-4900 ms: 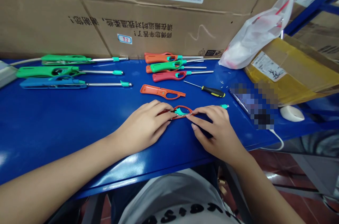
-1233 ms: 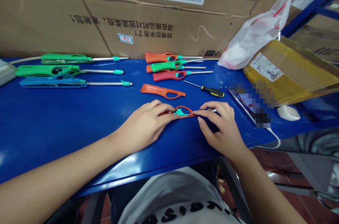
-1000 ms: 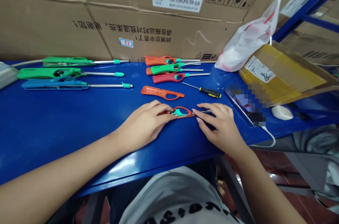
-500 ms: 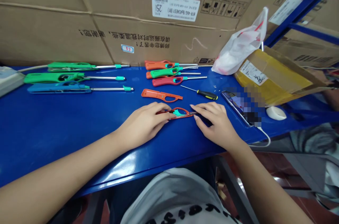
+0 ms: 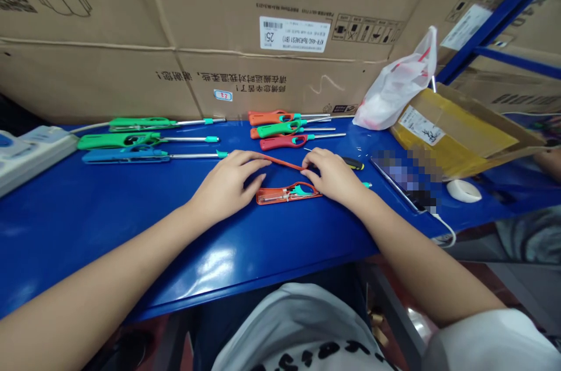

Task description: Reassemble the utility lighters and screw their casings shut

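Between my two hands an orange lighter casing half (image 5: 284,163) is tipped on edge above the table. My left hand (image 5: 232,181) grips its left end, and the fingertips of my right hand (image 5: 326,175) pinch its right end. Just below lies the opened orange lighter (image 5: 274,196), its inner parts and teal trigger showing; my right hand hides part of its metal tube, whose teal tip shows beyond. A black and yellow screwdriver (image 5: 354,163) lies partly hidden behind my right hand.
Green and blue lighters (image 5: 127,156) lie at left beside a white power strip (image 5: 35,152). Orange, green and red lighters (image 5: 280,142) lie at the back. On the right are a phone (image 5: 394,184), a white round object (image 5: 463,190), a yellow-taped box (image 5: 460,131) and a plastic bag (image 5: 390,93).
Both hands have left the opened lighter and taken hold of the loose orange casing half, lifting and tilting it. The view has shifted slightly.
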